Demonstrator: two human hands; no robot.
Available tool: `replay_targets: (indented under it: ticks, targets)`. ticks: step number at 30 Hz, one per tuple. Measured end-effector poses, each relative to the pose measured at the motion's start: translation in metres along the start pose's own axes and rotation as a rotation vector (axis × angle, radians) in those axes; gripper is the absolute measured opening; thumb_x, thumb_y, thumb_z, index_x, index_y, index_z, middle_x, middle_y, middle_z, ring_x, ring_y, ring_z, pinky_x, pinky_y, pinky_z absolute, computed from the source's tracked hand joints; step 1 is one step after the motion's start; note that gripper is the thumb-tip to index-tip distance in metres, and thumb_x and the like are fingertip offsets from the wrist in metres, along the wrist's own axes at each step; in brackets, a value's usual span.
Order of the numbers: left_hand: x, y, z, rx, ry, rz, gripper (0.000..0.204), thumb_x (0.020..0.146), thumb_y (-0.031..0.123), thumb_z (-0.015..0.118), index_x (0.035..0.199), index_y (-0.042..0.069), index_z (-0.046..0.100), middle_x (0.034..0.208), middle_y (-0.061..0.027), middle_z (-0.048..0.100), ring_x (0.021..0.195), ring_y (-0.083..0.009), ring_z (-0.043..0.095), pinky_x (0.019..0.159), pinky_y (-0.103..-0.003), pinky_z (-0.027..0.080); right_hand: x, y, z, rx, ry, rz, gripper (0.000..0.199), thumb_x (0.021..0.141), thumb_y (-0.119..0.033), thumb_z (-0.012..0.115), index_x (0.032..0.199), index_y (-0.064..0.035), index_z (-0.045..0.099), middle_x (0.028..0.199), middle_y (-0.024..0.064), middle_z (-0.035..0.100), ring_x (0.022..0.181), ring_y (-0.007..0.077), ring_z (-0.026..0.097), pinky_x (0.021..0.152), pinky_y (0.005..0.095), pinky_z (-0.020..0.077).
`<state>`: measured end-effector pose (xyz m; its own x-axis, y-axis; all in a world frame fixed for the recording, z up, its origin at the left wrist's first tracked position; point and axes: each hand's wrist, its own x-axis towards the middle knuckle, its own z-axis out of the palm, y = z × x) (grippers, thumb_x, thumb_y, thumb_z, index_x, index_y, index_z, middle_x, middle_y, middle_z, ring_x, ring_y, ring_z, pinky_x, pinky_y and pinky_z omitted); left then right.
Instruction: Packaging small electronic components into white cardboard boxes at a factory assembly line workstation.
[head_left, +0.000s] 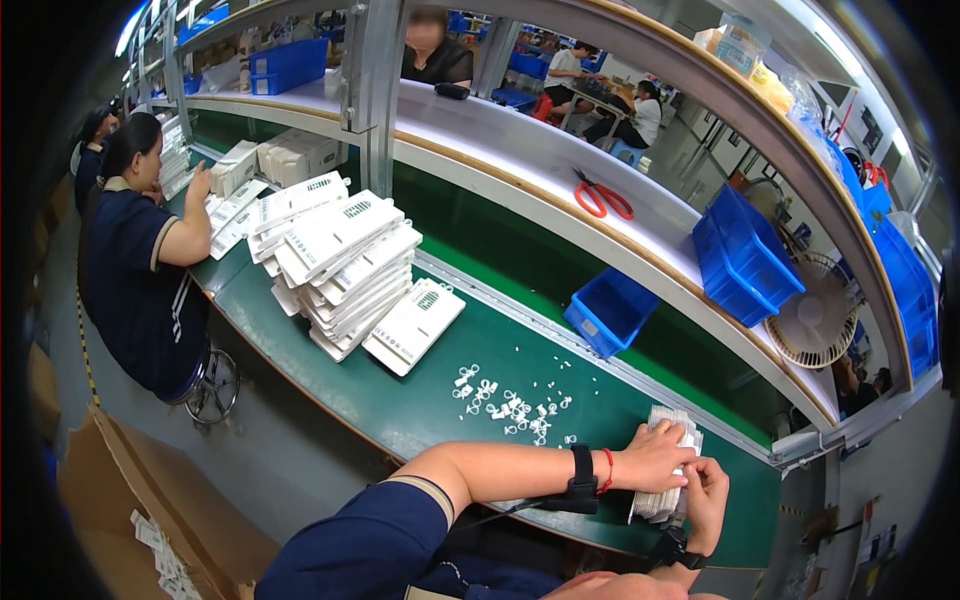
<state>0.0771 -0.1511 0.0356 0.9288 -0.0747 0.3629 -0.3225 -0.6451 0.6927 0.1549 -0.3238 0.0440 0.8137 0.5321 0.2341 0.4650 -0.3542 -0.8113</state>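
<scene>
Near stack (658,508) is held by left hand (652,462), seemingly for squaring; right hand (708,492) grip is unclear. Steadiness seems needed next

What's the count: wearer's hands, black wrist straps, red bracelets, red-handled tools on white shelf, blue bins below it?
Left hand and right hand: 2
Black wrist straps: 2
Red bracelet: 1
Red-handled tool: 1
Blue bin: 1
Total: 7
White stack under hands excluded: pieces uncountable.

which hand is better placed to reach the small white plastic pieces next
Probably the left hand: it lies nearer the small white plastic pieces, though it rests on the stack of flat white items. The right hand is farther, at the stack's right side.
</scene>
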Motion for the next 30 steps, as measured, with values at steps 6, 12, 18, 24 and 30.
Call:
replay_targets:
  ticks: [6,12,18,24,30]
  targets:
    - [0.000,-0.004,0.010,0.073,0.090,0.072,0.026,0.081,0.033,0.064,0.098,0.013,0.067,0.110,-0.0176,0.049,0.116,-0.0367,0.040,0.099,-0.063,0.022,-0.003,-0.022,-0.010,-0.417,-0.030,-0.309,0.009,0.074,-0.002,0.067,0.078,0.0020,0.060,0.096,0.0139,0.062,0.090,0.0236,0.055,0.080,0.0315,0.0430]
    - [0.001,-0.005,0.017,0.003,0.110,0.064,0.022,0.082,0.030,0.063,0.095,0.012,0.067,0.109,-0.0165,0.048,0.116,-0.0353,0.040,0.098,-0.061,0.022,-0.001,-0.012,-0.015,-0.191,-0.170,-0.169,0.014,0.073,-0.005,0.071,0.077,0.0009,0.059,0.090,0.0105,0.053,0.092,0.0219,0.049,0.081,0.0298,0.0396]
    - [0.005,-0.008,0.026,-0.088,0.159,-0.015,0.014,0.080,0.023,0.064,0.080,0.009,0.063,0.104,-0.0131,0.046,0.108,-0.0329,0.042,0.101,-0.060,0.019,-0.009,0.005,0.003,0.271,-0.116,-0.070,0.012,0.078,-0.004,0.068,0.076,0.0009,0.056,0.091,0.0048,0.047,0.089,0.0154,0.044,0.081,0.0271,0.0367]
    - [0.007,-0.013,0.039,-0.096,0.275,-0.008,0.011,0.077,0.018,0.065,0.074,0.009,0.060,0.099,-0.0108,0.045,0.105,-0.0317,0.042,0.104,-0.061,0.014,-0.015,0.012,0.016,0.346,-0.012,-0.078,0.012,0.080,-0.005,0.067,0.077,-0.0001,0.057,0.095,0.0040,0.045,0.090,0.0140,0.043,0.084,0.0265,0.0351]
    - [0.007,-0.013,0.034,-0.128,0.233,-0.025,0.011,0.077,0.017,0.065,0.073,0.009,0.059,0.098,-0.0107,0.044,0.106,-0.0304,0.042,0.106,-0.059,0.013,-0.018,0.015,0.022,0.491,0.041,-0.033,0.010,0.081,-0.004,0.067,0.078,-0.0005,0.057,0.097,0.0036,0.045,0.093,0.0135,0.044,0.087,0.0263,0.0350]
